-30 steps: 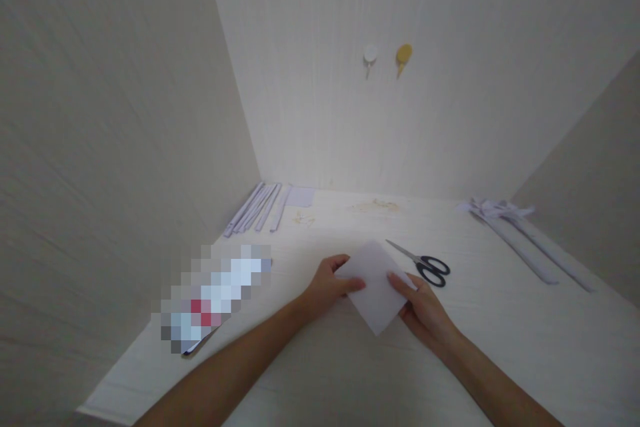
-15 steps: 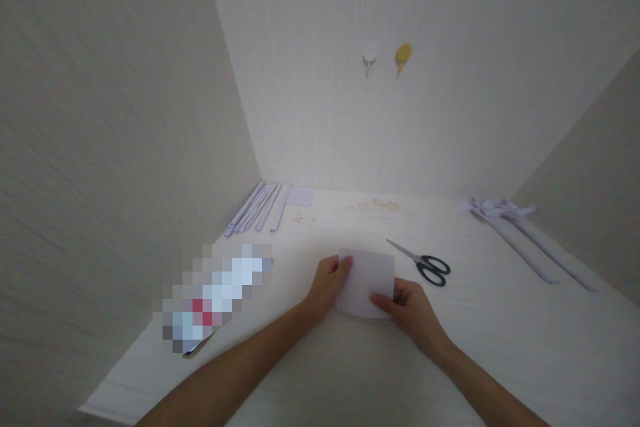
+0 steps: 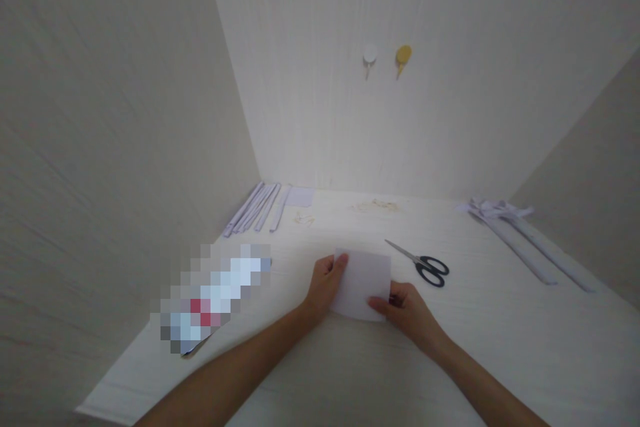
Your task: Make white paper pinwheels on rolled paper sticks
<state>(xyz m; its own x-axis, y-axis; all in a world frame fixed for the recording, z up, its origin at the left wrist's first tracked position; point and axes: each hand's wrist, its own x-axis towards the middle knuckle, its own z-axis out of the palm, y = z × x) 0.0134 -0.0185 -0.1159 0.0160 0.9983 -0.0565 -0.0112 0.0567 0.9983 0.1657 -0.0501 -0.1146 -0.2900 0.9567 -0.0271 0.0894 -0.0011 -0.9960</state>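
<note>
The left hand (image 3: 324, 283) grips the left edge of a small white sheet of paper (image 3: 362, 280), fingers curled around it with the thumb on top. The right hand (image 3: 407, 307) pinches the sheet's near right corner, fingers closed on it. The paper sits low over the pale surface (image 3: 480, 340), near its middle; whether it touches cannot be told.

Just right of the paper and a little farther off lie black-handled scissors (image 3: 423, 263), blades closed and pointing far-left, apart from the right hand. To the left lies a flat item blurred out in blocks (image 3: 215, 297), so no writing is readable. At the far left corner rest folded paper strips (image 3: 260, 207), and more long strips (image 3: 520, 237) lie at the far right. On the far wall hang a white hook (image 3: 370, 57) and a yellow hook (image 3: 403, 57).
</note>
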